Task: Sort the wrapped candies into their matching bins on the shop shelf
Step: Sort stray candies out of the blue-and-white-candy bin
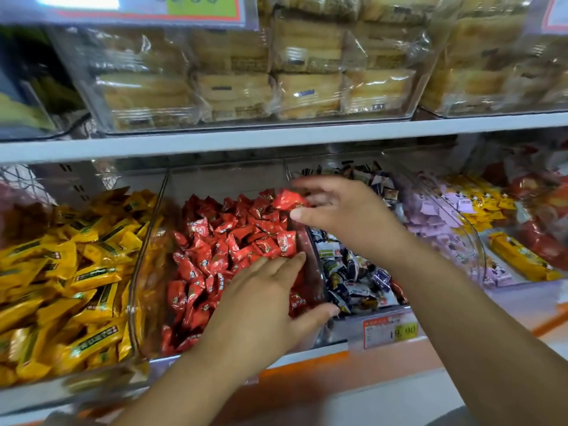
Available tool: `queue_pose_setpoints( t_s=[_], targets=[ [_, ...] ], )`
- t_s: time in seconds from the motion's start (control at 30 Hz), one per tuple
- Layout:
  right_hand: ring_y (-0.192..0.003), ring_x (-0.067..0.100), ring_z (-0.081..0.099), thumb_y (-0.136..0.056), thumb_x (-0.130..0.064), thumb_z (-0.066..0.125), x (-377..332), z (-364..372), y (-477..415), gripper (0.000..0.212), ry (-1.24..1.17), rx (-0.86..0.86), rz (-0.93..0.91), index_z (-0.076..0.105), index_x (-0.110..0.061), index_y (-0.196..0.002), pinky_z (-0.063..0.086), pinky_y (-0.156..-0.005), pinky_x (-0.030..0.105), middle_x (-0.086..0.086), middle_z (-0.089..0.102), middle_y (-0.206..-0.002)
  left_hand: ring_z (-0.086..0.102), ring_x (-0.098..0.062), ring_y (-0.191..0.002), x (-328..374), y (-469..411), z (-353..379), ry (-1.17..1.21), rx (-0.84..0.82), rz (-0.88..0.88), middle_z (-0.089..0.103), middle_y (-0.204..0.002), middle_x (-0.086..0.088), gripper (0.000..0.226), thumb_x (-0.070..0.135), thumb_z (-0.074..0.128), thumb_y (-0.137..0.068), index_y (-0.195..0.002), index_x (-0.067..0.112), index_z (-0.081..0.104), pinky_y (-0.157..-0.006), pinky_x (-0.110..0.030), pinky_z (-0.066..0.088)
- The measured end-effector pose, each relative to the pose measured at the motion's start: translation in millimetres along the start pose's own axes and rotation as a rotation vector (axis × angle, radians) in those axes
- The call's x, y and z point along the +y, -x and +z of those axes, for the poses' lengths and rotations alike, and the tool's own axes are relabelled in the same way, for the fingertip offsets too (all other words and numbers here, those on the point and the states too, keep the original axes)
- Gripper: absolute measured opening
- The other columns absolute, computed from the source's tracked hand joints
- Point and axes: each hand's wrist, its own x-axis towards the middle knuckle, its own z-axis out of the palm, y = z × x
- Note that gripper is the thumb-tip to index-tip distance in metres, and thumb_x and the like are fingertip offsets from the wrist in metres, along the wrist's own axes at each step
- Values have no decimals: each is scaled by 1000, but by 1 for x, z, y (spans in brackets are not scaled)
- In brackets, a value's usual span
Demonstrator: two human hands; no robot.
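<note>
An open gap runs between the candy heaps and the upper shelf (215,141), reachable from the front. Clear dividers (144,250) wall each bin. The left hand (264,305) covers the red heap's (215,241) front right; the right hand (347,216), pinching a red candy (289,199), hovers over its right divider.

The red candies (233,241) are in shiny, crinkly foil-like wrappers, and the yellow bars (76,272) look just as glossy. The bins (147,241) are clear smooth plastic.
</note>
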Motion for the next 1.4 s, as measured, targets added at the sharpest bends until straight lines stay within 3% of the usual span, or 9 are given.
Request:
queue_pose_setpoints(
  t_s=[0.07,0.17,0.33,0.47,0.77,0.97,1.1,1.27,1.4],
  targets=[
    [-102,0,61,-84,-24,73,1,-2,-1,43,98,-31,5,61,-33,-124,50,-88,19,-9,64,-113,30,-7,-133,0,1,0,17,6,1,36,-149,17,104,88,10,-65,-153,32,20,-110,-22,22],
    [-80,-7,62,-90,-22,66,-1,-34,8,21,287,22,48,67,-39,-102,48,-71,12,-16,67,-98,26,-6,-135,3,2,-2,31,-22,-12,32,-150,18,98,88,25,-73,-153,34,15,-111,-21,18],
    [-72,4,65,-83,-35,72,15,-85,43,8,759,-342,443,65,-39,-83,48,-63,20,-12,68,-87,25,-6,-136,1,-1,-1,-1,-22,-5,30,-151,20,108,91,5,-60,-153,37,12,-112,-22,20],
    [-73,2,54,-81,-41,73,37,-80,57,18,803,-426,474,57,-38,-88,38,-59,18,-13,58,-87,26,-6,-138,1,-2,1,5,-17,-26,27,-153,21,113,91,-1,-54,-153,37,8,-112,-23,23],
    [-59,4,62,-83,-20,70,16,-84,61,10,462,-152,361,66,-28,-88,43,-53,16,-1,72,-75,28,-6,-137,3,-3,5,20,-16,-42,31,-151,21,111,91,3,-57,-153,36,6,-111,-25,27],
    [-85,6,68,-92,-17,64,-2,-46,28,24,70,63,52,61,-26,-113,55,-75,23,-10,71,-97,27,-4,-138,5,-4,4,19,-16,-40,29,-151,22,104,92,13,-66,-153,36,6,-111,-23,26],
    [-104,19,61,-98,-15,50,28,-76,16,26,483,171,185,66,-19,-119,44,-80,21,-1,66,-113,26,-4,-138,3,-4,5,-1,-15,-29,29,-150,25,107,91,4,-60,-153,37,2,-112,-22,25],
    [-102,26,59,-101,-14,45,61,-70,13,40,751,16,432,48,-20,-140,43,-74,26,12,53,-136,23,-4,-140,3,-5,3,25,-20,-31,25,-152,25,107,92,7,-62,-153,37,-1,-113,-22,23],
    [-126,31,47,-98,-15,51,65,-65,8,52,861,-21,436,35,-17,-148,44,-97,35,17,37,-148,23,-4,-140,1,-5,5,45,-20,-36,25,-152,26,110,90,1,-56,-153,38,-2,-113,-23,23]
  ],
)
